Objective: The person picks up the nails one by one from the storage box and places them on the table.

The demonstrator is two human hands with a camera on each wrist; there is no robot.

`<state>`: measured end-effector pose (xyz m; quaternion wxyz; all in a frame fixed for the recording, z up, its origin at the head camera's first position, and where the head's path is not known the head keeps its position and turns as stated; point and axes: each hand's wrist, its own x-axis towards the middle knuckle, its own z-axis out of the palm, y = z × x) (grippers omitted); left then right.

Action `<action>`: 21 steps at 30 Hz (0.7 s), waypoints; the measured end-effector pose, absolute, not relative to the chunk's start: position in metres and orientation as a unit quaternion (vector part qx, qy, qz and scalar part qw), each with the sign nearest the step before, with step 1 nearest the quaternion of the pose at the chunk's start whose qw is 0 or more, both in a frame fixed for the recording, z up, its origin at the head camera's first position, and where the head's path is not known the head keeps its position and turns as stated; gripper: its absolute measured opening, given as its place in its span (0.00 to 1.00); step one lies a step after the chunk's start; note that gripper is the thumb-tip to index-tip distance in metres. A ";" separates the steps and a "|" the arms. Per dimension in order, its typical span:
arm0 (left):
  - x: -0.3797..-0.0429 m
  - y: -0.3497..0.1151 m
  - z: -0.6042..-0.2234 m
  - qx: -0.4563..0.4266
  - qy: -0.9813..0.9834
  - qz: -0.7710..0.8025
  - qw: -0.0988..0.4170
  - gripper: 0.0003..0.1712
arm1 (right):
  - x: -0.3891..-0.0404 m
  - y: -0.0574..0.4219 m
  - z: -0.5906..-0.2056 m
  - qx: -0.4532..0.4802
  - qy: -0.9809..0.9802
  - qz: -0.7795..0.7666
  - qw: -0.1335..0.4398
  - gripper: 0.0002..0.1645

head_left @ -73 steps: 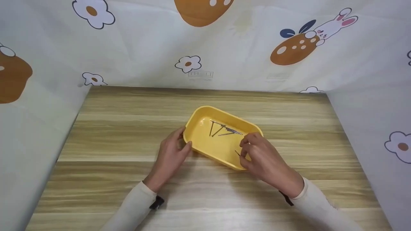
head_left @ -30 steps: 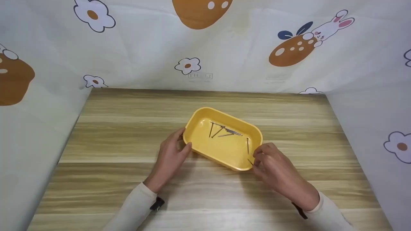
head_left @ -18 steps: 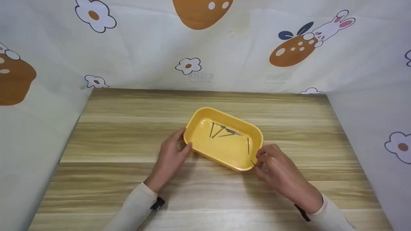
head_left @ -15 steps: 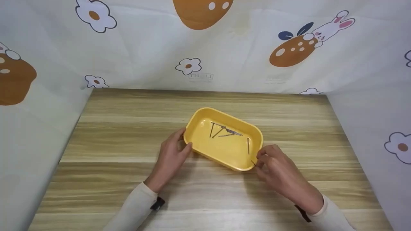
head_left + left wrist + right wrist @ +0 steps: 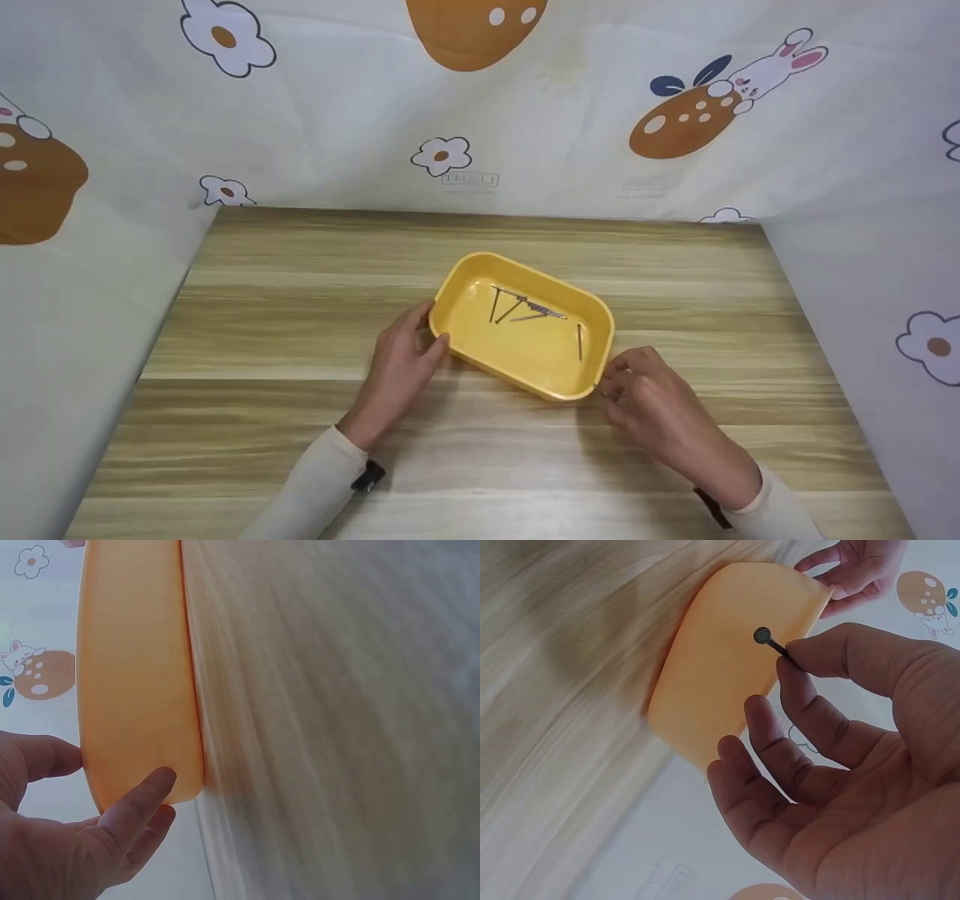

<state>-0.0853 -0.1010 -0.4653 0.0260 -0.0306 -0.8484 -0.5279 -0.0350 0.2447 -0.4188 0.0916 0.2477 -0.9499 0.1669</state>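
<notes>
A yellow plastic box stands slantwise on the table, several thin dark nails lying in a loose heap along its far side. One separate nail lies near its right end. My left hand grips the box's left corner, thumb at the rim and fingers against the wall in the left wrist view. Just outside the right end, my right hand pinches another nail between thumb and index finger. Its round flat head sticks out past the fingertips; the other fingers are loosely bent.
The wood-grain table reaches back to a pale printed cloth with flowers and carrots, which also walls off both sides. Dark straps show at both wrists.
My right hand has moved from over the box rightward and towards me, past its right end, still pinching the nail. The separate nail at that end now shows. My left hand stays put.
</notes>
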 end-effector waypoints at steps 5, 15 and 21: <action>-0.085 -0.100 -0.465 -0.026 -0.847 -0.531 0.020 0.36 | -0.033 0.248 -0.422 0.244 -0.951 0.173 0.080 0.10; -0.086 -0.101 -0.466 -0.028 -0.847 -0.531 0.024 0.35 | -0.031 0.251 -0.431 0.243 -0.951 0.171 0.087 0.10; -0.086 -0.100 -0.465 -0.025 -0.847 -0.531 0.022 0.35 | -0.032 0.252 -0.436 0.239 -0.951 0.175 0.082 0.10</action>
